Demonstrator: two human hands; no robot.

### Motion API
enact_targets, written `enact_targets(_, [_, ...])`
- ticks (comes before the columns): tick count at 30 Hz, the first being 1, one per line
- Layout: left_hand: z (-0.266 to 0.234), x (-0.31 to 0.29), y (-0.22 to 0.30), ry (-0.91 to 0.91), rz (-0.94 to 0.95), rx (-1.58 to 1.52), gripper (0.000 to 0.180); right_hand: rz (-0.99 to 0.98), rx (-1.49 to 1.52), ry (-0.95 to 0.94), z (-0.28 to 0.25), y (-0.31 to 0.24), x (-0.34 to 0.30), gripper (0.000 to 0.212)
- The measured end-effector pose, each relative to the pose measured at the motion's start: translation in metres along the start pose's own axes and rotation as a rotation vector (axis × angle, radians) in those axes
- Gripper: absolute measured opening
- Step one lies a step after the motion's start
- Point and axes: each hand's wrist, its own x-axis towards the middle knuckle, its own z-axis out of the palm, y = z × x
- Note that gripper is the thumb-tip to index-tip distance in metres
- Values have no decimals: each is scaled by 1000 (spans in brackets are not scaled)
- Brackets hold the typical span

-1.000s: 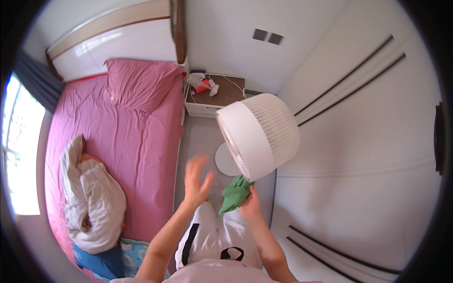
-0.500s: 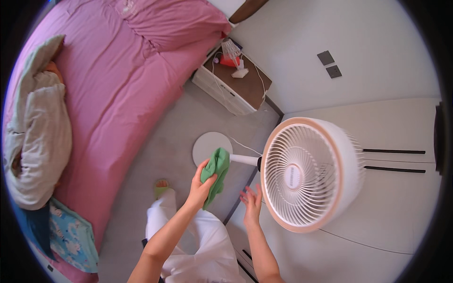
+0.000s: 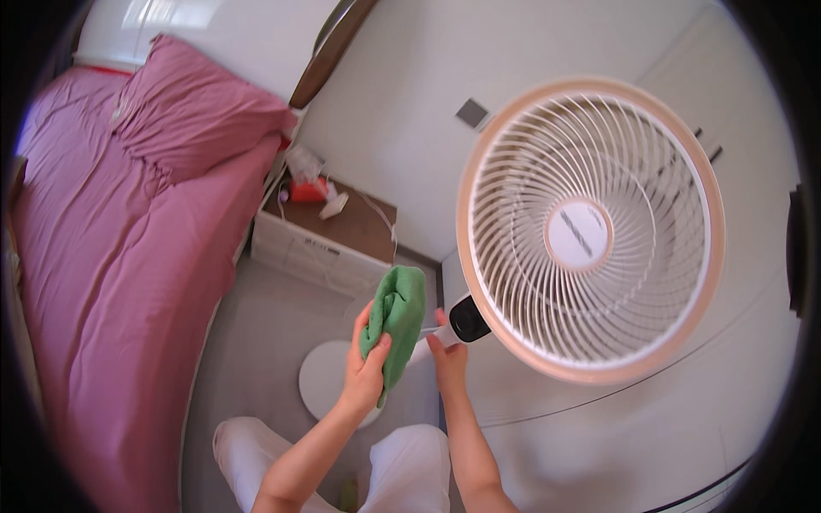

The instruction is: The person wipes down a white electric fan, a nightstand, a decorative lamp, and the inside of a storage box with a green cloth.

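A folded green cloth is gripped in my left hand, fingers and thumb pressed into it, in front of the fan's pole. My right hand is at the white pole just below the black joint, its fingers curled around it. The standing fan has a white spiral grille, a peach-coloured rim and a round centre cap. Its head faces me, to the right of both hands. The round white base rests on the grey floor, partly hidden by my left forearm.
On the left is a bed with pink bedding and a pink pillow. A nightstand with a brown top holds a red item, a white object and cables. A grey wall socket is behind the fan. White cabinet fronts are at the right.
My right hand has gone from open beside the fan head to closed around the pole. The fan appears larger and nearer, its face turned more toward me. My left hand keeps the cloth.
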Motion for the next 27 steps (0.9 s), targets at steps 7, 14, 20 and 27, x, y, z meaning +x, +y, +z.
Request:
enact_targets(7, [9, 2, 2, -162, 193, -24, 48, -189, 208, 68, 52, 1, -14, 42])
enact_targets(14, [65, 73, -3, -296, 120, 222, 45, -230, 332, 76, 53, 1, -2, 42])
enact_targets(20, [58, 72, -31, -310, 454, 348, 40, -382, 232, 92, 52, 12, -2, 47])
enact_targets(27, [40, 29, -46, -225, 847, 645, 52, -232, 358, 47, 48, 10, -9, 54])
